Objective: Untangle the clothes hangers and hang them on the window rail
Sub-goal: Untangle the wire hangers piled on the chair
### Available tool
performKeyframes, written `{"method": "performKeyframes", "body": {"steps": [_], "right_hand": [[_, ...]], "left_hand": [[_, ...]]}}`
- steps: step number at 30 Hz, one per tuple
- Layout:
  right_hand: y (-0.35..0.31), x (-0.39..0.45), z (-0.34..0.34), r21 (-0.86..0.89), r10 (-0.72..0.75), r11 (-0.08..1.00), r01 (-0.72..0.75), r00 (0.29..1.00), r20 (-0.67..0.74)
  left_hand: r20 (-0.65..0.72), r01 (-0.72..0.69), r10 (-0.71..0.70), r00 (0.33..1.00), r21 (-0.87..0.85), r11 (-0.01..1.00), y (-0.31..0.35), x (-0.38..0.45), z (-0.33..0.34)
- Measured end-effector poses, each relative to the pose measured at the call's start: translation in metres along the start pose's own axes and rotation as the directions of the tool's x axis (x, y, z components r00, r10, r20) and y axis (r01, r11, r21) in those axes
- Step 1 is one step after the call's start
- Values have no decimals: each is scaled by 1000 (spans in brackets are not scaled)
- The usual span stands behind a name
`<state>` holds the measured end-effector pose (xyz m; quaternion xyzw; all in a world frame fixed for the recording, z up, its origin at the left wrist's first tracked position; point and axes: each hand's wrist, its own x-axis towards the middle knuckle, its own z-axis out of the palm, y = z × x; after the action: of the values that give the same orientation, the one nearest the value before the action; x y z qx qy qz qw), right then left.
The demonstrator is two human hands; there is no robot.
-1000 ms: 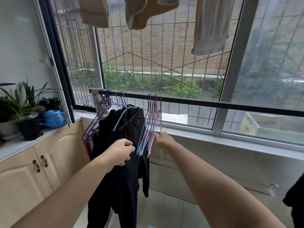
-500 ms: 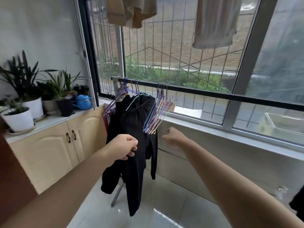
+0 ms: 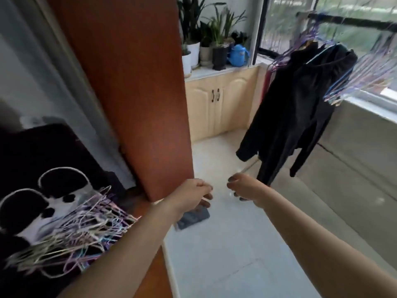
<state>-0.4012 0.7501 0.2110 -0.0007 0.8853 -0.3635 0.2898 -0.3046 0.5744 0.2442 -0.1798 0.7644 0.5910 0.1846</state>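
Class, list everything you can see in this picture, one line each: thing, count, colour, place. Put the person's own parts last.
Tangled hangers: a pile, pastel wire, lower left, lying on the printed fabric.
Printed fabric: one, black with a white print, lower left.
Hung hangers: two bunches, pastel, on the rail at upper right.
Rail: one, black, across the window.
Garment: one, black, hanging from the rail.
Panel: one, reddish brown, upright, centre left.
Potted plants: several, green, on the cabinet top.
Watering can: one, blue, beside the plants.
Cabinet: one, cream, two doors, below the plants.
Dark flat object: one, on the floor; too blurred to name.
Left hand: loosely curled, empty.
Right hand: loosely curled, empty.
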Motion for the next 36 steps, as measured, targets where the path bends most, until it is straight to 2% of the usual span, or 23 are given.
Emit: {"method": "performKeyframes", "body": {"steps": [5,10,12,15,17,19,23,27,29,32,34,36], "right_hand": [[-77,-15,146,-5,-109,994,112,975,196],[-149,-35,304,-44,-146,983,177,909,391],[-172,-45,382,-81,-117,982,170,888,444],[-176,-55,449,-130,-25,985,109,852,523],[-176,-58,490,-182,105,983,-6,838,536],[-175,-62,510,-210,212,971,-115,823,528],[-172,-36,524,-207,310,949,-238,821,479],[-172,26,530,-241,323,940,-242,860,395],[-180,59,536,-269,277,947,-177,875,396],[-201,118,548,-365,156,931,4,900,408],[-220,152,556,-503,97,852,146,900,424],[-241,174,563,-597,7,749,286,898,440]], "left_hand": [[-180,105,-137,974,-175,979,-117,-84,-108],[-307,231,-349,885,-362,903,-243,-170,-207],[-312,293,-454,834,-446,845,-298,-203,-255],[-342,342,-537,771,-488,803,-342,-230,-291],[-344,377,-588,732,-515,770,-362,-239,-317],[-343,394,-621,705,-539,744,-376,-238,-335],[-310,403,-644,699,-573,713,-395,-214,-365],[-284,421,-691,665,-622,660,-408,-180,-387],[-282,449,-720,634,-625,639,-410,-162,-398],[-294,464,-769,568,-657,594,-408,-128,-422],[-299,450,-783,545,-684,574,-408,-107,-440],[-287,439,-781,554,-697,567,-409,-90,-455]]}}
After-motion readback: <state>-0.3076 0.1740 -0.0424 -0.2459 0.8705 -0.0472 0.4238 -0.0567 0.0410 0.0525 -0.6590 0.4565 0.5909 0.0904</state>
